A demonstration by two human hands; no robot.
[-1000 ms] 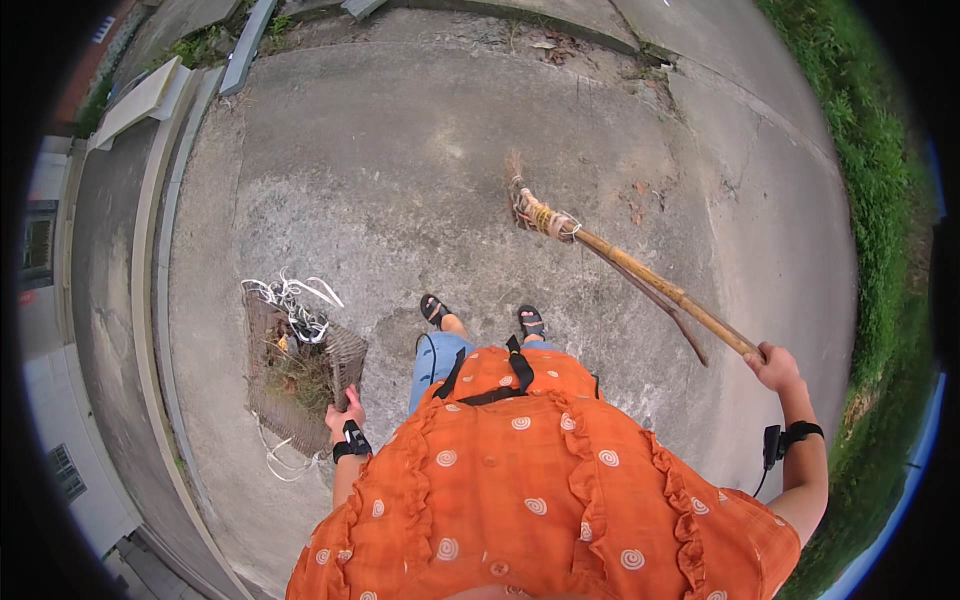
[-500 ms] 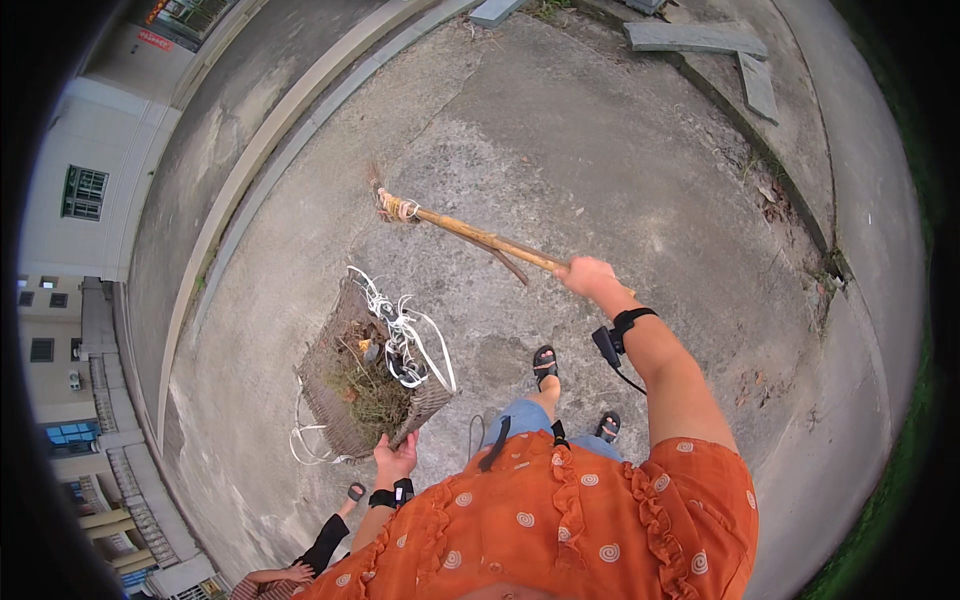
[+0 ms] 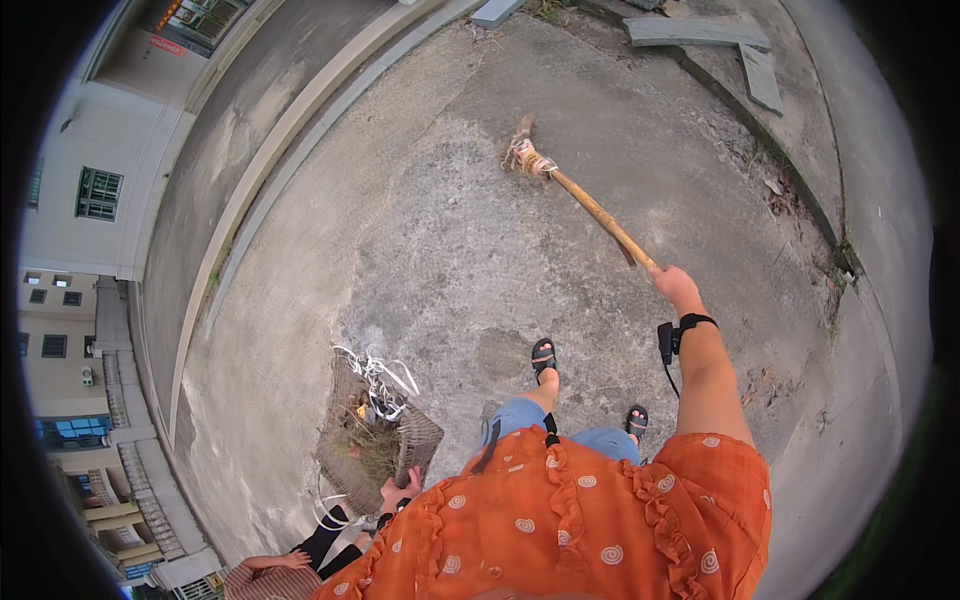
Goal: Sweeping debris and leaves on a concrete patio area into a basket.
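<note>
The right hand is stretched forward and out on a nearly straight arm, fingers wrapped round the near end of a wooden broom. The broom's handle slants away up and to the left, and its bound bristle head rests on the concrete ground, well ahead of the sandalled feet. A black strap circles the right wrist.

The left hand hangs low beside the orange dress, closed on the near rim of a woven basket dustpan. The dustpan sits tilted just to the left of the feet and holds dry grass and leaves, with white cord tangled at its far edge. Concrete slabs lie at the ground's far edge.
</note>
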